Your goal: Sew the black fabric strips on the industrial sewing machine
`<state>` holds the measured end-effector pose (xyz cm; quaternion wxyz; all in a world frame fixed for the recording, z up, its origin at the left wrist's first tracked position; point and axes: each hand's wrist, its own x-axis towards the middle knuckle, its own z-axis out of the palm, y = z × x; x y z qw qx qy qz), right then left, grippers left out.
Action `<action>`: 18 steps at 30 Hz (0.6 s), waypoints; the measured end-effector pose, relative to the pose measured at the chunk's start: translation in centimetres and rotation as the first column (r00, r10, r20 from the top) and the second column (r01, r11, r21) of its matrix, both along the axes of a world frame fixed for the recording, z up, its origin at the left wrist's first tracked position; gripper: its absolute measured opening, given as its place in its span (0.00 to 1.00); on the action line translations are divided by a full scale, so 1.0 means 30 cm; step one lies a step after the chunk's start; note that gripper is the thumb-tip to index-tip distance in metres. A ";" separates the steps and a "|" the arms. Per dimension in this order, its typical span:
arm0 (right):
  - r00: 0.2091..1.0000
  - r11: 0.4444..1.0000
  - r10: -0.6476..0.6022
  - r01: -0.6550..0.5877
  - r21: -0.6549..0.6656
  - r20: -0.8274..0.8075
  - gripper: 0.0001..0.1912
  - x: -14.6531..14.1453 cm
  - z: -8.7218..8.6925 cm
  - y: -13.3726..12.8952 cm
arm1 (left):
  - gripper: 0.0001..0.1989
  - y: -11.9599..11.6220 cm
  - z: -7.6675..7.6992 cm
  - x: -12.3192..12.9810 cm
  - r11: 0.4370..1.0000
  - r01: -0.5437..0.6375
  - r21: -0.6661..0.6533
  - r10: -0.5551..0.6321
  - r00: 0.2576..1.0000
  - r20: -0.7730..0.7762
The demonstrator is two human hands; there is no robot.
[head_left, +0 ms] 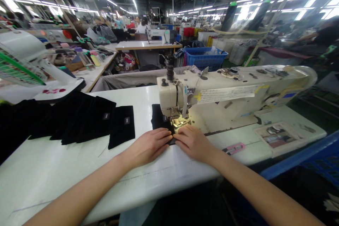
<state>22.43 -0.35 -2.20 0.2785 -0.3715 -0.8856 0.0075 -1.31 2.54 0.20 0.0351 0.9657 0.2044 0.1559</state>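
No text legible; machine note [227, 94], fabric labels [127, 120] blurred.

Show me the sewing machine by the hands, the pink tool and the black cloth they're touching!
Sewing machine [217, 82], head view, pale arm.
Pink tool [235, 148], head view, pink body.
Black cloth [159, 119], head view, far part.

A white fan [23, 48] stands at left, bottles [94, 58] on a table [103, 64] beyond it — farther back, a blue basket [205, 62] and a white sewing machine [159, 33]
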 end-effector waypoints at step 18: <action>0.988 0.991 -0.124 0.127 -0.030 0.088 0.09 -0.023 -0.001 0.037 | 0.16 0.125 -0.006 -0.003 0.998 -0.061 -0.021 0.061 0.998 -0.009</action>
